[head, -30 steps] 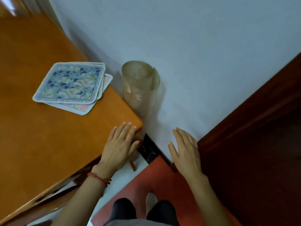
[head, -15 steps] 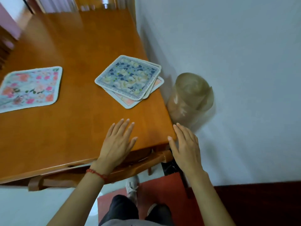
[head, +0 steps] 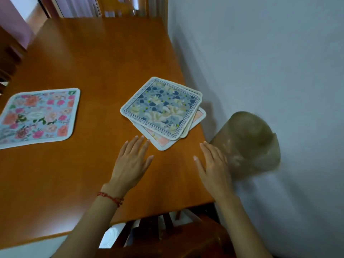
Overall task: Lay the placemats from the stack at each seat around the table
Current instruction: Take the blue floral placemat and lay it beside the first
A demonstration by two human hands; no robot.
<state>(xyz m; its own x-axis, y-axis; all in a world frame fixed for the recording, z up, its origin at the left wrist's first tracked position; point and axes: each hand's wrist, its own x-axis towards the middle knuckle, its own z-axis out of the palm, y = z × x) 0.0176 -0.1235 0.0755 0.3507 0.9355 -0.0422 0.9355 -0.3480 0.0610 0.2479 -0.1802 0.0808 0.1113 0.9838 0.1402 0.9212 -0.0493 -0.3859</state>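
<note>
A small stack of square placemats (head: 162,110) lies near the right edge of the orange wooden table (head: 89,58); the top one is blue-grey with pale flowers, and a pink one peeks out underneath. A single placemat with pink and red flowers (head: 37,116) lies flat at the table's left side. My left hand (head: 131,162) hovers with straight fingers just below the stack's near corner, holding nothing. My right hand (head: 214,168) is flat and empty over the table's right edge, a little right of the stack.
A rolled translucent brownish sheet (head: 249,144) stands between the table's right edge and the white wall (head: 270,62). A wooden chair (head: 186,237) is tucked under the near edge. More chairs stand at the far end (head: 121,8).
The view swung left and forward, so the table and the flowered mat on the left came into sight. Both hands moved from the table corner up over the top, towards the stack.
</note>
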